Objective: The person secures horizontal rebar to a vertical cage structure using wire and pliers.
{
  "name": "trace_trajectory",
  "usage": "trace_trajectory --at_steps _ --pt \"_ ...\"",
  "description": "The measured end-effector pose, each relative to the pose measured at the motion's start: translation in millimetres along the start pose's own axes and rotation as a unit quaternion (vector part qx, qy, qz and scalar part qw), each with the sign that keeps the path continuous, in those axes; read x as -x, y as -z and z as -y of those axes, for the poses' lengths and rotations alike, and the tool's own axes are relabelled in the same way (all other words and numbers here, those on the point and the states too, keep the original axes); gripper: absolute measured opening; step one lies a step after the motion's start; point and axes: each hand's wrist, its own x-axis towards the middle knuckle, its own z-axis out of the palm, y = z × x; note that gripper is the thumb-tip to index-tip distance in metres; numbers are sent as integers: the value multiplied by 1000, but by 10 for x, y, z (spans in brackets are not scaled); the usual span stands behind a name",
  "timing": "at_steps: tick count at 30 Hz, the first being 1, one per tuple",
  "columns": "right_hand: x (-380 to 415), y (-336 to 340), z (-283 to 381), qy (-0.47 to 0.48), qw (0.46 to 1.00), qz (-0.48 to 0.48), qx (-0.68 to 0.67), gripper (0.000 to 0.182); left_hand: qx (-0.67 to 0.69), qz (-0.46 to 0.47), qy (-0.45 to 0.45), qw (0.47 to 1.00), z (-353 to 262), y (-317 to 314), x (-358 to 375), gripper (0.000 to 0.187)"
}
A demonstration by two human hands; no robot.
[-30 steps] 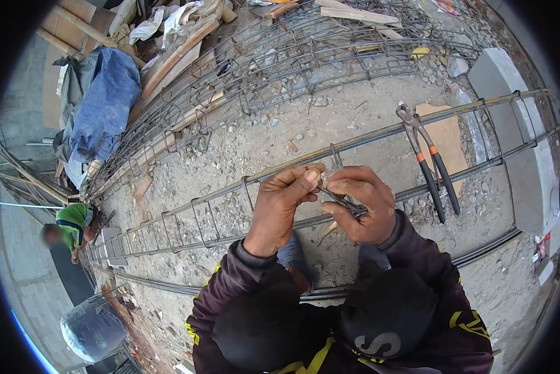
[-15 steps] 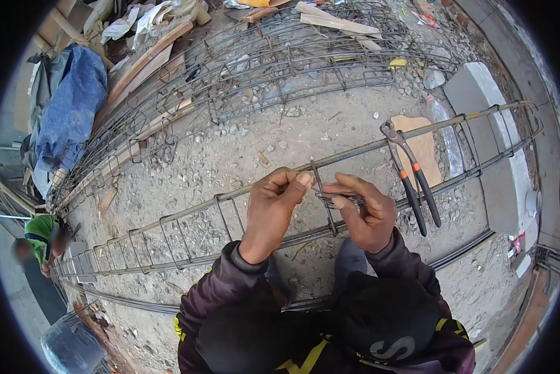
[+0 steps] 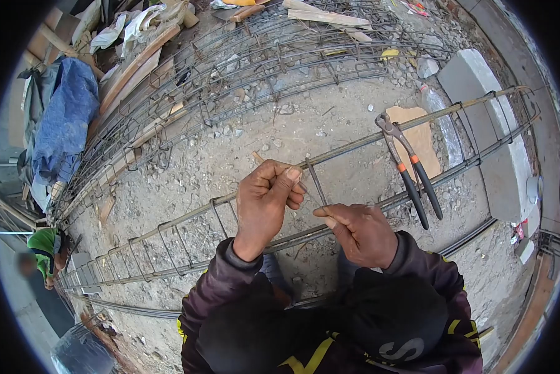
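Note:
A long rebar cage [image 3: 348, 147] with square stirrups spans the view in front of me. My left hand [image 3: 264, 202] is closed, thumb and forefinger pinched at the upper bars just left of a stirrup [image 3: 316, 181]; a thin tie wire shows faintly at its fingertips. Near that stirrup's lower end, my right hand [image 3: 362, 232] is closed with its fingertips together, knuckles up. The bundle of tie wires it held is now hidden by the hand. Pincers [image 3: 407, 168] with black and orange handles rest across the cage to the right.
A concrete block [image 3: 479, 124] lies under the cage's right end, beside a plastic bottle [image 3: 442, 121] and cardboard [image 3: 411, 128]. More rebar cages [image 3: 273, 81] lie beyond on rubble. A blue tarp [image 3: 65, 118] hangs at left. Another person [image 3: 43, 249] is at the cage's far left end.
My right hand has moved down and turned over, its fingers now pointing left, and the wire bundle no longer shows. My left hand has shifted slightly left. The view has shifted a little.

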Motion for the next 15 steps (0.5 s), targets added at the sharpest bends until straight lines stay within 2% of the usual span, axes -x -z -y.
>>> trace_trajectory --at_steps 2,5,8,9,15 --pt "-18 84 89 -97 995 35 6 25 -14 22 38 999 110 -3 -50 21" --pt "-39 87 209 -131 990 -22 44 27 -19 16 64 998 152 -74 -76 23" --pt "-19 12 98 -48 995 -86 20 29 -116 69 110 985 124 -27 -123 26" --pt "-23 15 66 -65 995 -79 3 30 -158 88 120 976 65 0 -141 28" --pt "-111 -19 -12 -193 976 -32 -99 30 -411 41 -51 909 -88 446 -529 38"
